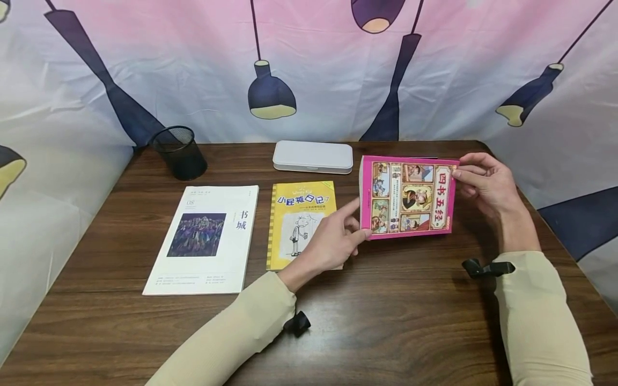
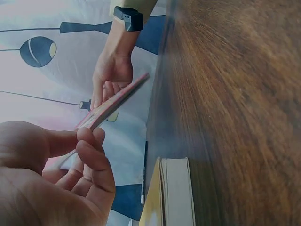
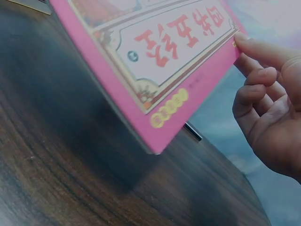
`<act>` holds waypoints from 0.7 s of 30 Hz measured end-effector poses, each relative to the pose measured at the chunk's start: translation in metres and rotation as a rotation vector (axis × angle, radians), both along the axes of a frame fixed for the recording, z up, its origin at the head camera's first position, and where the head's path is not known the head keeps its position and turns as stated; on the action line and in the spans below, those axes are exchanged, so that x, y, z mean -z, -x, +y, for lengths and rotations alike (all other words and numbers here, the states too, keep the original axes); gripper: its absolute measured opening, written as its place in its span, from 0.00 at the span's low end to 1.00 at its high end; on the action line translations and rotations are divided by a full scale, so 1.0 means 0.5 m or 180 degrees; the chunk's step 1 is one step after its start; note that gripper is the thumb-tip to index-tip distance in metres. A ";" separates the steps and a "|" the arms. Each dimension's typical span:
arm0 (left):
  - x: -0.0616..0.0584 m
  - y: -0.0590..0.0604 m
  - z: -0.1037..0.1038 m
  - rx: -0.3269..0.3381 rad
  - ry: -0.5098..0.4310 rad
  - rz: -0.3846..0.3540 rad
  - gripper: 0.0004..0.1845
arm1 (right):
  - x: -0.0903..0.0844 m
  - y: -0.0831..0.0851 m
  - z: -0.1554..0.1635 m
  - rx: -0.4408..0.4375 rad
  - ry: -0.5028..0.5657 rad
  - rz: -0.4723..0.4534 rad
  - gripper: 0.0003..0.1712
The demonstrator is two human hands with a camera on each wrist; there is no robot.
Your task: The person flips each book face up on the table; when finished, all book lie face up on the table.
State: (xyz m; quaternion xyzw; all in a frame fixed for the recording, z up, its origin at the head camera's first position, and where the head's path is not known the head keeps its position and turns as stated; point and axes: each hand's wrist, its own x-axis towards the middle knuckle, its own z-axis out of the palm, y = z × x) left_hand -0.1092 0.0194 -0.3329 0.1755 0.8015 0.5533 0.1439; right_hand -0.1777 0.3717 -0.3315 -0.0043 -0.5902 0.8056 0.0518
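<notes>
Both hands hold a pink book (image 1: 407, 197) with a picture-covered front, raised off the table and tilted. My left hand (image 1: 333, 241) pinches its lower left corner between thumb and fingers; the left wrist view shows the book (image 2: 110, 103) nearly edge-on. At the upper right corner my right hand (image 1: 487, 185) grips it, thumb on the cover, as the right wrist view shows from close by. A yellow book (image 1: 301, 214) with a cartoon figure lies flat, partly hidden under my left forearm and hand. Left of it is a white book (image 1: 207, 273) with a dark picture.
At the back of the table (image 1: 376, 321) sit a white case (image 1: 313, 155) and, farther left, a black mesh pen holder (image 1: 185, 155). A thin dark stick (image 3: 193, 131) lies behind the pink book. A lamp-printed cloth (image 1: 318, 69) hangs along the table's back edge.
</notes>
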 end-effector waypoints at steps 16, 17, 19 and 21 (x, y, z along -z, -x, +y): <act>0.005 -0.002 -0.001 -0.0054 -0.0181 -0.0259 0.56 | 0.009 -0.001 0.001 0.0176 -0.0349 -0.0346 0.10; 0.005 -0.002 -0.001 -0.0041 -0.0187 -0.0267 0.56 | 0.009 -0.001 0.001 0.0183 -0.0365 -0.0370 0.10; 0.005 -0.001 -0.003 -0.0003 -0.0203 -0.0277 0.56 | 0.010 -0.002 0.002 0.0196 -0.0398 -0.0405 0.10; 0.007 0.000 -0.007 0.0064 -0.0247 -0.0305 0.55 | 0.012 -0.002 0.001 0.0206 -0.0441 -0.0424 0.10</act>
